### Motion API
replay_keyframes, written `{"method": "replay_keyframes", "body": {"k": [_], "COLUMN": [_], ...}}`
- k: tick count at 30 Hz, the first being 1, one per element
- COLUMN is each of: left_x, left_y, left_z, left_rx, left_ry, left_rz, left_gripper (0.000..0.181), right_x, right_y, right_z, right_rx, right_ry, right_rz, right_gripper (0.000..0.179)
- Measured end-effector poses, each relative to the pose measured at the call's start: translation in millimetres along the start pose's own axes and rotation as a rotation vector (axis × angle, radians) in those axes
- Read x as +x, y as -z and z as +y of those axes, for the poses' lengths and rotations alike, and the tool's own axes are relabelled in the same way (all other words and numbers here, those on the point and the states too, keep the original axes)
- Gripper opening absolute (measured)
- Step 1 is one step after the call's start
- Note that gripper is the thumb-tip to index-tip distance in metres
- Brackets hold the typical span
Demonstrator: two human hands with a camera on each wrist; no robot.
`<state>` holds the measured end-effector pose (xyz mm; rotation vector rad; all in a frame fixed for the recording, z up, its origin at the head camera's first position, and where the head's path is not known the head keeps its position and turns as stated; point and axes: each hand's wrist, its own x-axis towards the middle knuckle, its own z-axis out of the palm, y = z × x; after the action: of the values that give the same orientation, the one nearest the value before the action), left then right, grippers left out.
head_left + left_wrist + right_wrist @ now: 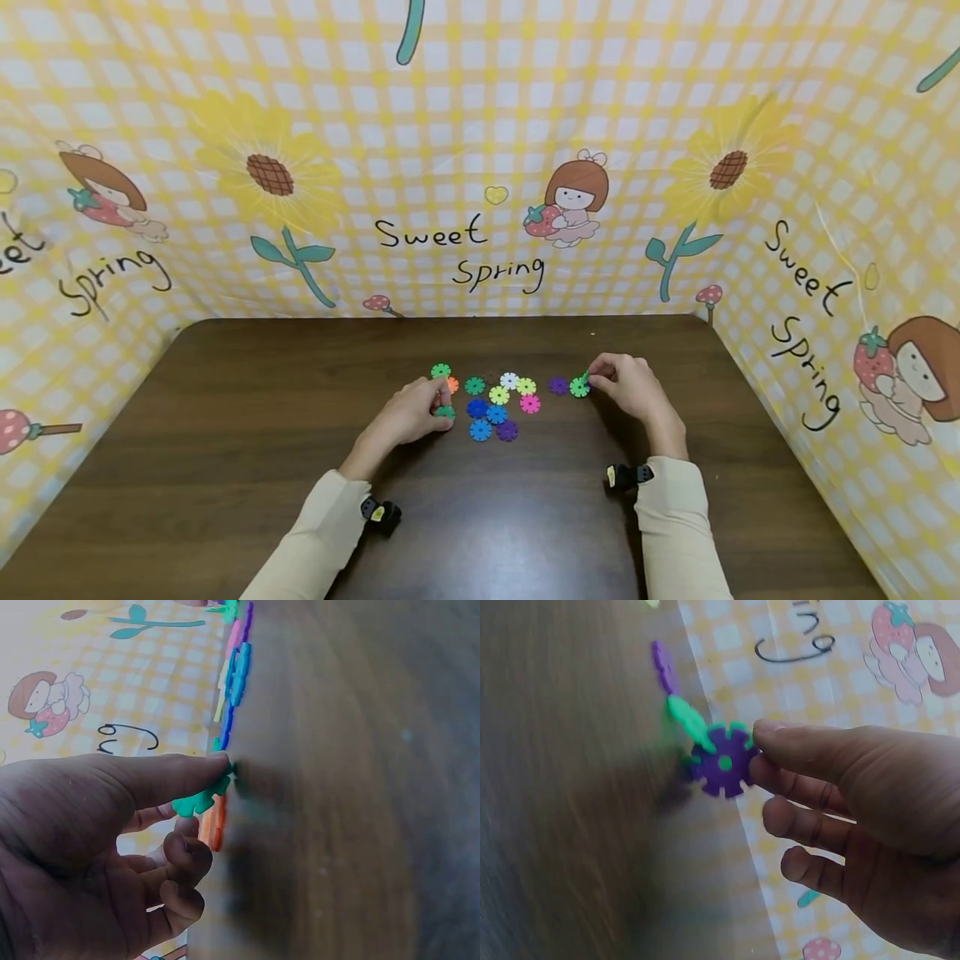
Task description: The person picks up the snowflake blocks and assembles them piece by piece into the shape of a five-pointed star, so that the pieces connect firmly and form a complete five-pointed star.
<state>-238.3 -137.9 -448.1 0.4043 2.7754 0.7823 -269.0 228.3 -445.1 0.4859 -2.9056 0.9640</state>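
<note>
My left hand [408,412] is low over the table at the left of a spread of notched plastic building discs. Its thumb and fingers pinch a green building disc [201,801]. My right hand [630,385], at the right end of the spread, pinches a purple building disc [724,769] by its edge. Green shows behind that disc and through its centre hole. A light green disc [580,387] lies against it, with another purple disc [558,385] further left. Whether the held pieces are joined to the light green one, I cannot tell.
Between the hands lie several discs, among them blue [481,430], pink [530,403], yellow [527,386] and white [509,381]. Beyond my left hand are a green disc [441,370] and an orange one [453,384]. A checked cloth [420,150] walls the brown table [262,450].
</note>
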Motion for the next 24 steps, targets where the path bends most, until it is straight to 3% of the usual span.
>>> {"method": "replay_keyframes", "body": {"k": [7, 13, 18, 24], "left_x": [1.5, 0.1, -3.1, -4.6], "left_y": [1.1, 4.8, 7.4, 5.3], "left_z": [1.9, 5.2, 10.6, 11.5], "left_rx": [-0.044, -0.078, -0.090, -0.107], "left_ry": [-0.008, -0.026, -0.037, -0.048], "left_rz": [-0.039, -0.040, -0.052, -0.077], "left_gripper": [0.022, 0.020, 0.018, 0.015], "right_x": [6.9, 12.6, 15.3, 15.2], "right_y": [-14, -33, -45, -51], "right_z": [-18, -35, -33, -29], "right_rx": [-0.015, -0.096, -0.182, -0.204], "right_ry": [0.002, 0.019, 0.044, 0.016], "right_rz": [-0.004, 0.056, 0.087, 0.038], "right_gripper": [0.007, 0.009, 0.025, 0.033]}}
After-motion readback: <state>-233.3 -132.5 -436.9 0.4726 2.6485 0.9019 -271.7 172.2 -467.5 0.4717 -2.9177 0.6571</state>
